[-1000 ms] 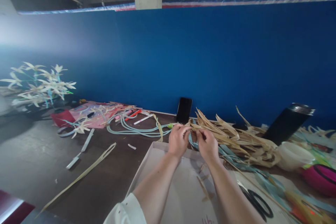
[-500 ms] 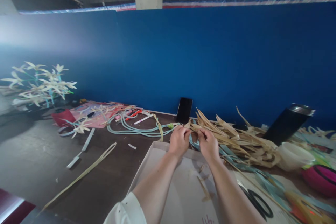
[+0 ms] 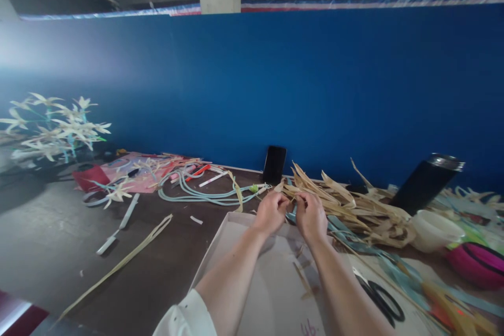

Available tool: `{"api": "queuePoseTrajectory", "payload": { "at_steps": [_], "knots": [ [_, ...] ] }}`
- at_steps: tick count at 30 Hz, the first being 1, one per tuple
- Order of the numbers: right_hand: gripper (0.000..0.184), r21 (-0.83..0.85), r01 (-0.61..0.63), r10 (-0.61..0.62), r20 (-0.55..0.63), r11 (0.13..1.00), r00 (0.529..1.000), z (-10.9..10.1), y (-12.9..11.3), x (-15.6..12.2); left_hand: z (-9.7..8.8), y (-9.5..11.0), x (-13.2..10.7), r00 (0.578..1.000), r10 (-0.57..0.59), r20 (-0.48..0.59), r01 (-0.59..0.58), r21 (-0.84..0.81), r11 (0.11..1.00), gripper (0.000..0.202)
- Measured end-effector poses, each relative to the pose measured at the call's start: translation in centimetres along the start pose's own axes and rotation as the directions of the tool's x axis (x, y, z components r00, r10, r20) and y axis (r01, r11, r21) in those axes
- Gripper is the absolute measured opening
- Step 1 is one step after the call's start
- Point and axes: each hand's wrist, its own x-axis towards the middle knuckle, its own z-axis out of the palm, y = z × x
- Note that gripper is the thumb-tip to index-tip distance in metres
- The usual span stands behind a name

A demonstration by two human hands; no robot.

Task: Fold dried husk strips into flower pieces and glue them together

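My left hand (image 3: 271, 212) and my right hand (image 3: 311, 215) are close together above the far end of a shallow pale box lid (image 3: 271, 278). Both are closed, fingertips pinched on a thin tan strip of dried husk (image 3: 292, 200) that spans the small gap between them. Most of that strip is hidden by the fingers. Just beyond the right hand lies a heap of dried corn husks (image 3: 346, 205). Several thin brown scraps (image 3: 303, 278) rest inside the lid.
Behind the hands a black phone (image 3: 274, 164) leans against the blue partition (image 3: 252, 89). Pale blue cords (image 3: 197, 197) and white husk flowers (image 3: 59, 126) are leftward. At right are a dark flask (image 3: 427, 184), a white bowl (image 3: 435, 231), black-handled scissors (image 3: 381, 299) and a yellow-orange tool (image 3: 452, 310).
The whole view has shifted slightly, so the surroundings sit a little further left. Both hands stay pinched over the lid, with only small finger movements.
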Motion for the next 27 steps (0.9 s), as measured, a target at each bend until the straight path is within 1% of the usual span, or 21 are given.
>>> {"api": "queuePoseTrajectory", "payload": {
  "at_steps": [5, 8, 10, 13, 18, 21, 27],
  "knots": [
    [0.030, 0.157, 0.063, -0.070, 0.039, 0.986, 0.997, 0.5, 0.8, 0.5, 0.1, -0.4, 0.2, 0.994, -0.111, -0.012, 0.110, -0.048, 0.993, 0.014],
    [0.033, 0.230, 0.074, -0.091, 0.066, 0.970, 0.994, 0.7, 0.8, 0.6, 0.1, -0.6, 0.3, 0.991, -0.132, -0.029, 0.130, -0.065, 0.989, 0.015],
    [0.033, 0.266, 0.045, -0.070, 0.085, 0.963, 0.994, 0.7, 0.5, 0.5, 0.1, -0.6, 0.3, 0.991, -0.126, -0.043, 0.122, -0.075, 0.990, 0.015],
    [0.033, 0.317, -0.047, 0.007, 0.126, 0.947, 0.992, 0.4, 0.0, 0.4, 0.1, -0.5, 0.3, 0.992, -0.112, -0.057, 0.107, -0.088, 0.990, 0.016],
    [0.034, 0.386, -0.185, 0.110, 0.208, 0.904, 0.972, -0.2, -0.6, 0.5, -0.1, -0.3, 0.3, 0.992, -0.120, -0.050, 0.114, -0.103, 0.988, 0.016],
    [0.035, 0.408, -0.216, 0.132, 0.223, 0.887, 0.966, -0.3, -0.7, 0.6, -0.1, -0.5, 0.2, 0.992, -0.115, -0.059, 0.110, -0.086, 0.990, 0.016],
    [0.033, 0.399, -0.224, 0.141, 0.226, 0.889, 0.964, -0.2, -0.4, 0.6, -0.1, -0.6, 0.2, 0.996, -0.058, -0.074, 0.053, -0.065, 0.997, 0.017]
  ]
}}
